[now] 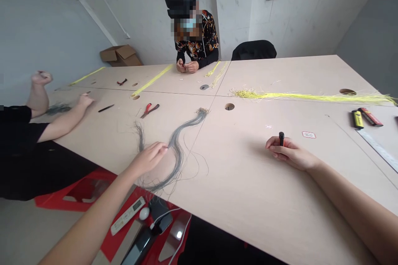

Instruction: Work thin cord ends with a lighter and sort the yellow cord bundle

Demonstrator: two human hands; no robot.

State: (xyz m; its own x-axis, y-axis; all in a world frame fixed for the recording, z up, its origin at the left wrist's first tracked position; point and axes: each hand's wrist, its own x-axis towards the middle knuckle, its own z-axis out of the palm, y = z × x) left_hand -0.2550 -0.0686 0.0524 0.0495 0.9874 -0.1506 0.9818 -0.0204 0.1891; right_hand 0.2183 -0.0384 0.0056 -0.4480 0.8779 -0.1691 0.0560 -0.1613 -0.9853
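Note:
My left hand [149, 157] rests on a long bundle of thin grey wires [178, 140] that curves across the light wooden table [248, 182]; its fingertips pinch together on the strands. My right hand [287, 152] lies on the table to the right, fingers curled round a small black tool [281, 138] that stands upright out of the fist. The two hands are well apart.
Red-handled pliers [149, 109] lie beyond the wires. Yellow wire bundles [311, 96] stretch across the far right. Yellow and red lighters [365, 118] and a metal ruler [377, 149] lie at right. One person sits opposite, another person's arms [59, 122] reach in from the left. Red stools [93, 190] stand below.

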